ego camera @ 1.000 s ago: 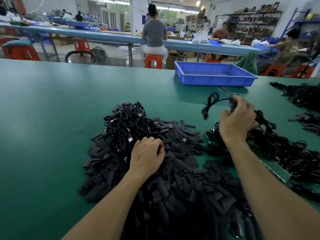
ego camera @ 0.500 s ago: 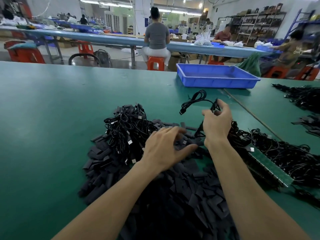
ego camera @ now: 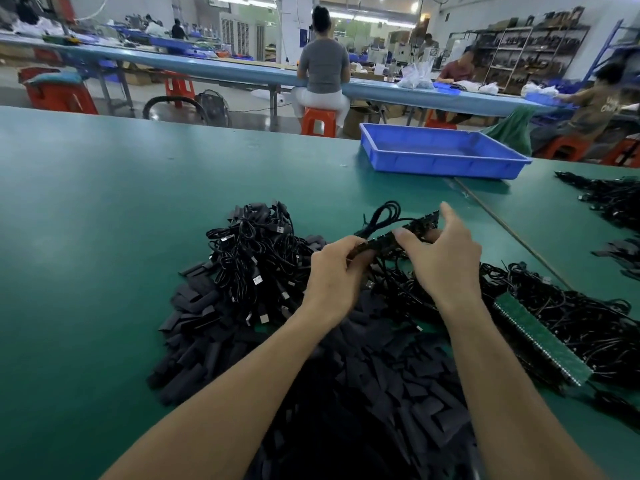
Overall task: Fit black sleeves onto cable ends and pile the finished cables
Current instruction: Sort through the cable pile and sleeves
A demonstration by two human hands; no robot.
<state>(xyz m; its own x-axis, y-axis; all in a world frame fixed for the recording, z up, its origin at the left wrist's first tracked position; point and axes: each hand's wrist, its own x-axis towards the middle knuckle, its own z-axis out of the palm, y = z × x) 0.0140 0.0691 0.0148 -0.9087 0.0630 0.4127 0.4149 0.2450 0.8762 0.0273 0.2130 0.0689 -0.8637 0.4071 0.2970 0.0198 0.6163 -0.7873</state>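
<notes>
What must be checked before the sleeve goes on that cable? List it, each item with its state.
1. Grip on the held cable: ok; left hand and right hand both pinch it above the heaps.
2. Sleeve in hand: cannot tell; hidden inside the grip, if there.
3. Sleeve pile in reach: ok; it lies under both forearms.
4. Held cable free of the tangle: cannot tell; the hands cover its lower run.
5. Left cable heap open for dropping: ok.
</notes>
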